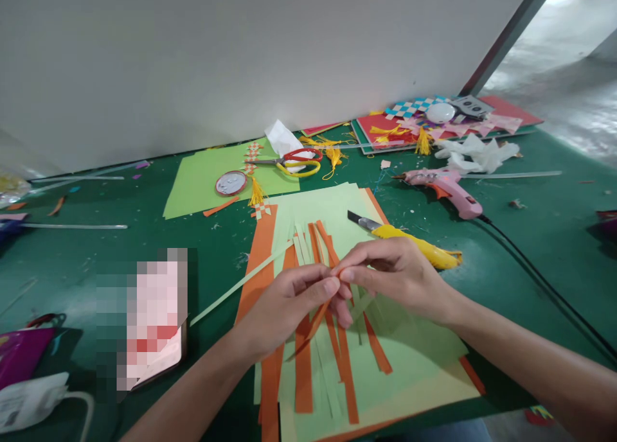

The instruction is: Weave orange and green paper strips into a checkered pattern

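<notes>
My left hand [303, 300] and my right hand [390, 278] meet over a stack of pale green paper [419, 365]. Thumbs and fingertips of both pinch one orange paper strip [315, 323], whose tail hangs down below the left hand. Beneath them, loose orange strips [304, 378] and thin green strips [324, 378] lie on the stack. One long green strip [231, 294] slants off to the left. Just beyond my right hand rests a craft knife [409, 239] with a yellow-wrapped handle, its blade pointing away to the left.
A pink glue gun [448, 188] with a black cord lies at right on the green table [520, 236]. Scissors [289, 164], yellow tassels [333, 156] and a round tin [231, 183] are at the back. A phone [157, 326] stands at left. A wall [216, 63] closes the far side.
</notes>
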Available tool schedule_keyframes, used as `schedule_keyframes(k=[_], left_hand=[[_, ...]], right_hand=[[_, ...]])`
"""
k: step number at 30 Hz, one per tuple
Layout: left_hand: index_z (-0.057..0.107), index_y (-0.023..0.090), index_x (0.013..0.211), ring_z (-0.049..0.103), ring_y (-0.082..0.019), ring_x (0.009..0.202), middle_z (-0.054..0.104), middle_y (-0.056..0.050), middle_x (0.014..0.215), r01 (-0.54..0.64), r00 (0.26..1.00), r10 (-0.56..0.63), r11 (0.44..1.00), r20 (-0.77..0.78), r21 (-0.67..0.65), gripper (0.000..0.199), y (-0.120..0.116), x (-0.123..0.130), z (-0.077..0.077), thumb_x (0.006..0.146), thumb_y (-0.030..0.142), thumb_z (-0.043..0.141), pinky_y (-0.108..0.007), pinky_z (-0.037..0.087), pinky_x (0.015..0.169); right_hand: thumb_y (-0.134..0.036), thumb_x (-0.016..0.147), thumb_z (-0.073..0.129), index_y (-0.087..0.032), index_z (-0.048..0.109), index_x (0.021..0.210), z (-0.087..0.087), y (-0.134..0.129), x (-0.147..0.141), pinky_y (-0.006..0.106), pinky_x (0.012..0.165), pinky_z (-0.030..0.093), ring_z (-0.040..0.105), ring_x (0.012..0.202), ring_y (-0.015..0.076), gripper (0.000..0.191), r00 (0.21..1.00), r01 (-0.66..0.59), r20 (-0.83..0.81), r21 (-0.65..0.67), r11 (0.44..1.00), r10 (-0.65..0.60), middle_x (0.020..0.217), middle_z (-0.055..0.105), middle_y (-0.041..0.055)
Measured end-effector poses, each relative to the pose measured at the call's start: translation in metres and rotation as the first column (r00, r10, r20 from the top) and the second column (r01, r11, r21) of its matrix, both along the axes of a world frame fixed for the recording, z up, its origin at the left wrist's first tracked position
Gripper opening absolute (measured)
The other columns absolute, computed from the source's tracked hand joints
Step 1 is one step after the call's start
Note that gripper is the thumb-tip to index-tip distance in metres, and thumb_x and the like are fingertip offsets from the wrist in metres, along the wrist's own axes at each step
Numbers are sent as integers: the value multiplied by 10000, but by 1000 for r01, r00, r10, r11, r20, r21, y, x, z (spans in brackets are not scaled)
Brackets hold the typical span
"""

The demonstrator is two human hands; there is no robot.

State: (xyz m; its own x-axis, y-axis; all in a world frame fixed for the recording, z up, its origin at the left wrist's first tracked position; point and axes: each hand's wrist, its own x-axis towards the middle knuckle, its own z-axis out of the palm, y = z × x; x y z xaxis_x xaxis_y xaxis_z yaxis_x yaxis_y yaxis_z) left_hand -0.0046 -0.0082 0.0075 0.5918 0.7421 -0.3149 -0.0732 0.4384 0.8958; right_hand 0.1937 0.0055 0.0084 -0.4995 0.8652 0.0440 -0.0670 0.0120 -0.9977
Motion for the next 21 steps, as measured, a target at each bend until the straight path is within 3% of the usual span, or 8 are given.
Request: schedule_keyframes(k=[10, 13, 17, 21], left_hand=[[663, 158, 871, 666, -125, 726, 721, -18, 709, 22, 999, -21, 999, -43, 32, 269, 0, 0, 1, 957, 375, 529, -242, 480, 773], [681, 160, 876, 656, -133, 695, 738, -29, 739, 29, 978, 5, 987, -209, 159, 310, -2, 2, 4, 949, 413, 517, -234, 477, 703], [711, 168, 760, 608, -110, 621, 746, -16, 737, 89, 884, 121, 904, -451, 417, 332, -6, 5, 10, 943, 367, 519, -198, 435, 597], [714, 175, 750, 601, -102, 591, 740, -3, 689, 88, 875, 138, 897, -465, 433, 337, -7, 7, 10, 951, 327, 492, -185, 423, 556]], right_hand=[[-282, 871, 647, -190, 736, 821, -1, 0, 0, 283, 651, 498, 651, 669, 158, 138, 1000, 6, 16, -7, 1000, -6, 698, 697, 20], [-294, 876, 642, -168, 719, 810, -1, 1, 0, 262, 606, 472, 624, 628, 135, 162, 998, 32, 47, 18, 999, -33, 673, 683, 18], [-334, 879, 634, -159, 692, 767, -1, 0, 0, 233, 549, 415, 562, 601, 106, 216, 981, 109, 152, 59, 992, -117, 667, 673, 11], [-325, 876, 632, -154, 672, 742, 0, 1, 1, 220, 523, 383, 515, 579, 85, 221, 977, 138, 152, 77, 987, -148, 659, 647, -4]])
